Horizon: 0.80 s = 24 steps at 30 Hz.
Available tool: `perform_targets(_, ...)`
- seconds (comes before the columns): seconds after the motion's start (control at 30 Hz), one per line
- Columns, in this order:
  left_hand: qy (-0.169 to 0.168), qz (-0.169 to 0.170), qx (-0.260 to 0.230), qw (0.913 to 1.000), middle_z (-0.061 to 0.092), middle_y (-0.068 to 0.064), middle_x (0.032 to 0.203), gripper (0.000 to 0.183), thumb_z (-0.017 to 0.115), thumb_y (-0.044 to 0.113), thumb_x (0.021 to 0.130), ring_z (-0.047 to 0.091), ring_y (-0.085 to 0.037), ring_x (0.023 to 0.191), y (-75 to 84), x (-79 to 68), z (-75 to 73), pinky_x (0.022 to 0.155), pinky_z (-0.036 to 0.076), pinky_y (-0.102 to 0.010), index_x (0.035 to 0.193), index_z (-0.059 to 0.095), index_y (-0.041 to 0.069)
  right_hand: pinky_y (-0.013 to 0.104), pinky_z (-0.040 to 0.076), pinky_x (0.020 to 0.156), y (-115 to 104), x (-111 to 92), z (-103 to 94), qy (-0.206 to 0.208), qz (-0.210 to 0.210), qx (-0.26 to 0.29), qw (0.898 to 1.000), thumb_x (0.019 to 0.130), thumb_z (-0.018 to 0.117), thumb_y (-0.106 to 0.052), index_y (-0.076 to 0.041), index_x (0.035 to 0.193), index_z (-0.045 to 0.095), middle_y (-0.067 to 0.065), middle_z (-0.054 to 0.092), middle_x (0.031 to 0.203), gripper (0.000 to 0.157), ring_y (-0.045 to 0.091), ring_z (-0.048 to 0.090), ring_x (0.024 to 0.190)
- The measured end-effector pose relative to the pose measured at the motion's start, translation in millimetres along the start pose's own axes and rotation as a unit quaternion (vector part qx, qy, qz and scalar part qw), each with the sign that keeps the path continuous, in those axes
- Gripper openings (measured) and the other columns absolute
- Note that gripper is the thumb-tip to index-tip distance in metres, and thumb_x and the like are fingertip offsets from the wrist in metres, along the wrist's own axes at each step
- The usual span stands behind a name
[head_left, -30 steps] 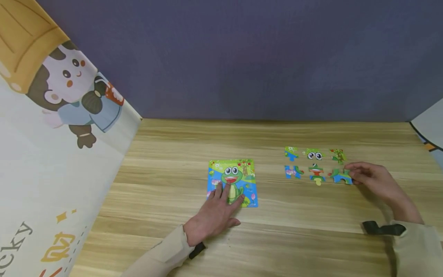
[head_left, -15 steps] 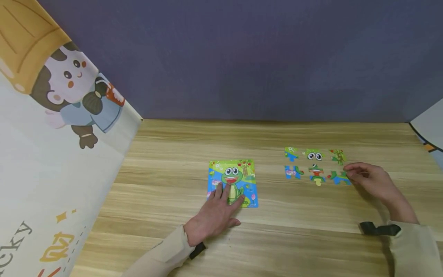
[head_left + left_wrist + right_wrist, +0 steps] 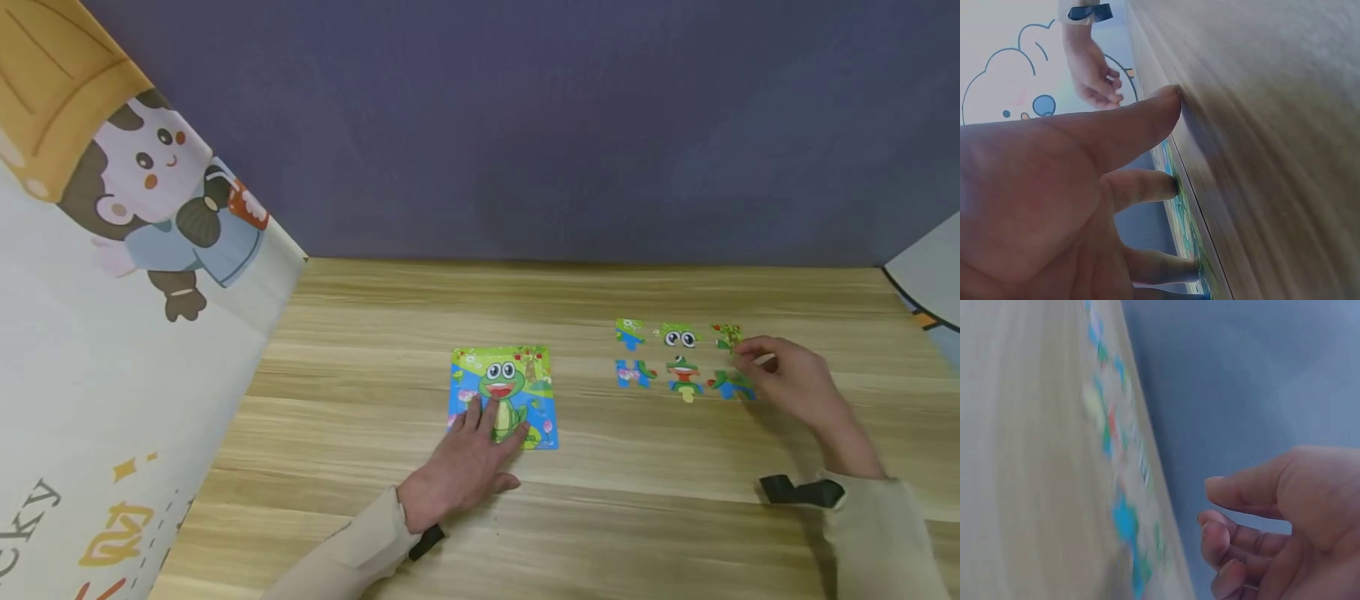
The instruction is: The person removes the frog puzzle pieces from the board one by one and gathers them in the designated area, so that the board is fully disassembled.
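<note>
My left hand (image 3: 461, 479) rests its spread fingertips on the lower part of a square frog jigsaw puzzle (image 3: 540, 387). In the left wrist view the fingers (image 3: 1147, 187) reach down to its surface. My right hand (image 3: 798, 387) hovers at the right end of two rows of loose puzzle pieces, its fingers loosely bent. No piece shows between thumb and fingertips in the right wrist view. Nearest to it are the apple-tree piece (image 3: 723, 331) and the blue-green piece (image 3: 731, 387). The eyes piece (image 3: 679, 337) and mouth piece (image 3: 683, 372) lie mid-row.
A flower piece (image 3: 632, 374) and a green-blue corner piece (image 3: 629, 332) form the left end of the rows. Behind the wooden table (image 3: 390, 308) stands a dark blue panel (image 3: 525, 150). A cartoon-printed white panel (image 3: 90, 358) borders the left side.
My right hand has let go of the lower right blue-green piece and moved up and left, toward the apple-tree piece. The left hand has stayed on the frog puzzle.
</note>
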<state>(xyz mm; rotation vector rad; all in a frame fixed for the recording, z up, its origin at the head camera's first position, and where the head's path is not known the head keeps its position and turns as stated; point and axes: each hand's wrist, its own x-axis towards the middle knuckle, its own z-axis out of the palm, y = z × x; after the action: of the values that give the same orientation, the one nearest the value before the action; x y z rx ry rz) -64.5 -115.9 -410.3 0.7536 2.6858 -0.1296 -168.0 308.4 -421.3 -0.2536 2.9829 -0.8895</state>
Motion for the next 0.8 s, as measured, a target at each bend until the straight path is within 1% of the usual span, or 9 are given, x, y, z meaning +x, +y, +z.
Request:
perform_targets(0.13,0.006,0.001,0.006,1.0000,0.035,-0.025,0.157,0.070,0.055,0.061,0.094,0.040,-0.047,0.143,-0.6,0.3,-0.4,0.110,0.048,-0.050,0.155,0.037,0.031,0.023,0.045,0.051,-27,7,4.2,-0.006,-0.033,0.016,0.999,0.098,0.063,-0.012,0.001,0.114,0.069,0.025,0.070,0.105,0.021,-0.018,0.046,0.071)
perform_targets(0.27,0.010,0.001,0.009,0.9999,0.036,-0.023,0.157,0.069,0.055,0.061,0.094,0.041,-0.046,0.143,-1.1,1.2,-0.5,0.108,0.050,-0.049,0.154,0.037,0.033,0.023,0.047,0.052,-52,12,13.8,-0.023,-0.052,0.039,0.998,0.099,0.062,-0.013,-0.001,0.114,0.069,0.021,0.070,0.105,0.021,-0.015,0.051,0.073)
perform_targets(0.4,0.027,0.008,0.012,0.9995,0.040,-0.023,0.153,0.067,0.055,0.060,0.094,0.044,-0.045,0.140,-2.8,1.8,-0.4,0.106,0.052,-0.048,0.153,0.040,0.032,0.024,0.050,0.054,-76,18,26.9,-0.051,-0.069,0.063,0.994,0.099,0.062,-0.013,-0.001,0.115,0.069,0.020,0.069,0.107,0.021,0.001,0.060,0.077)
perform_targets(0.5,0.045,0.015,0.014,0.9988,0.043,-0.022,0.149,0.064,0.057,0.058,0.094,0.048,-0.044,0.137,-3.7,2.0,-0.2,0.103,0.054,-0.047,0.151,0.043,0.032,0.024,0.050,0.057,-90,22,35.9,-0.075,-0.079,0.074,0.991,0.099,0.061,-0.013,-0.002,0.116,0.069,0.019,0.070,0.109,0.021,0.013,0.064,0.079)
perform_targets(0.53,0.051,0.016,0.013,0.9985,0.044,-0.022,0.148,0.064,0.058,0.058,0.094,0.048,-0.044,0.136,-3.9,2.1,-0.2,0.102,0.054,-0.047,0.150,0.044,0.031,0.024,0.051,0.058,-95,23,38.8,-0.084,-0.081,0.077,0.990,0.100,0.061,-0.013,-0.002,0.116,0.069,0.018,0.071,0.110,0.021,0.015,0.064,0.080)
perform_targets(0.63,0.061,0.019,0.010,0.9979,0.044,-0.022,0.147,0.062,0.060,0.057,0.093,0.050,-0.044,0.134,-4.6,2.7,0.0,0.100,0.055,-0.047,0.148,0.046,0.031,0.023,0.051,0.061,-109,27,47.9,-0.103,-0.090,0.084,0.987,0.099,0.062,-0.011,-0.002,0.116,0.069,0.016,0.072,0.109,0.021,0.016,0.064,0.081)
perform_targets(0.8,0.062,0.017,0.000,0.9979,0.042,-0.022,0.149,0.061,0.062,0.055,0.093,0.049,-0.044,0.133,-5.6,4.4,-0.5,0.100,0.055,-0.048,0.147,0.046,0.030,0.024,0.050,0.062,-130,31,66.0,-0.117,-0.114,0.099,0.982,0.097,0.063,-0.007,-0.002,0.115,0.069,0.015,0.071,0.108,0.019,0.016,0.063,0.081)
